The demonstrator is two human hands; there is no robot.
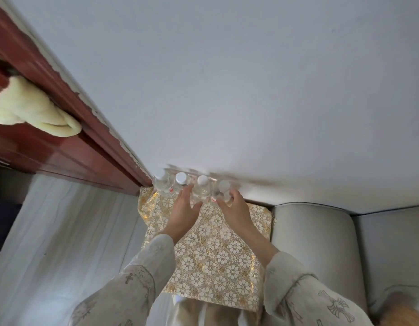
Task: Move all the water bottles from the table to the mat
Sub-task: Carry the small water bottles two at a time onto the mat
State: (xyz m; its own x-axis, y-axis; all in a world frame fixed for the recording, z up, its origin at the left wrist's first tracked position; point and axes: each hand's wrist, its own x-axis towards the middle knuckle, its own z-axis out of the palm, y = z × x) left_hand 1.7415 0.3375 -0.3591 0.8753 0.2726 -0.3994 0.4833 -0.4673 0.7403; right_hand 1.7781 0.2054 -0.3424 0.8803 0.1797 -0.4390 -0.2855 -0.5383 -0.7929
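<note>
Head view. Four clear water bottles with white caps stand upright in a row at the far edge of the counter [211, 255], which is covered by a gold-and-white flowered cloth, close against the pale wall [227, 78]. From the left: first bottle [162, 184], second bottle [180, 183], third bottle [201, 188], fourth bottle [221, 191]. The left hand [186, 208] reaches between the second and third bottles, fingers spread and fairly straight, its grip released; the fingertips touch or nearly touch the third bottle, which of the two cannot be told. The right hand [234, 205] curls its fingers round the fourth bottle, grasping it near the base. Both forearms wear pale patterned sleeves. A grey sofa arm [309, 243] lies just right of the counter; a dark red door frame [69, 128] with a cream towel [32, 107] stands at the left.
</note>
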